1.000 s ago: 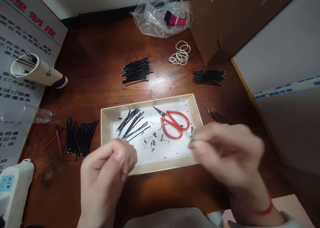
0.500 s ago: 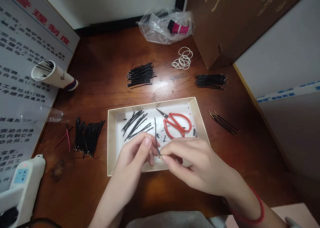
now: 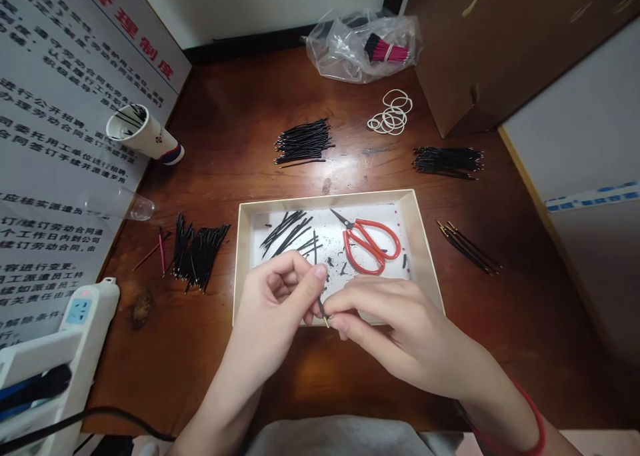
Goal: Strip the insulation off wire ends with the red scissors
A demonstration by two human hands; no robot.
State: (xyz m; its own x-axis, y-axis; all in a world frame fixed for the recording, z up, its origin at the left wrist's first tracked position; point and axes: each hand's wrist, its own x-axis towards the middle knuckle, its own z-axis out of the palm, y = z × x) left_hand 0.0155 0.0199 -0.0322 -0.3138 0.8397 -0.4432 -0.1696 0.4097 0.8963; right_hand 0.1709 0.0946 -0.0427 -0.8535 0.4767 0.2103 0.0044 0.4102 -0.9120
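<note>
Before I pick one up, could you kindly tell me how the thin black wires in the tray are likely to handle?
The wire held by the right hand stands fairly straight above the fingers, so it is probably springy rather than floppy. Being so thin, it is likely very light. The loose wires in the tray look round and may well roll or slip.

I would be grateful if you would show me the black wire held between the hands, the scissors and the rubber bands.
Black wire point(image 3: 315, 251): head view, on its upper length above the hands.
Scissors point(image 3: 384, 223): head view, on a red handle loop.
Rubber bands point(image 3: 393, 116): head view, on the middle of the pile.
</note>
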